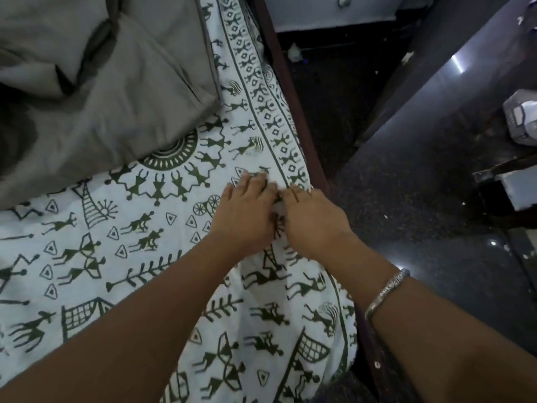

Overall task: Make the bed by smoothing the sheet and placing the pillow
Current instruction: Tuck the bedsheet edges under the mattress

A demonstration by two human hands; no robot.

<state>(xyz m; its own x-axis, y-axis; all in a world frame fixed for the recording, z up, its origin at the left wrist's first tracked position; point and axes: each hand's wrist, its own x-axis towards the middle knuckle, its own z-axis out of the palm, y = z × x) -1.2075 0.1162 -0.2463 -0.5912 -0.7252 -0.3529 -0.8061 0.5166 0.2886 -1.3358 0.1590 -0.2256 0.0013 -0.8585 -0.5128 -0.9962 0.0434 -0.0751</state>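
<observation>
A white sheet [151, 257] printed with dark green figures covers the bed. It lies fairly flat at the left and bunches into folds near the right edge. My left hand [244, 210] rests flat on it, fingers spread, close to that edge. My right hand [313, 222] is right beside it, touching it, with fingers curled down into a fold of the sheet by the bed rail. A silver bangle [386, 289] sits on my right wrist. Crumpled grey bedding with a piped edge [101, 91] lies at the upper left; I cannot tell whether it is the pillow.
A dark wooden bed rail [293, 112] runs along the right side of the sheet. Beyond it is a dark speckled floor [406, 228] with small white scraps. Dark glossy furniture [453, 82] and a pale box [520, 120] stand at the right.
</observation>
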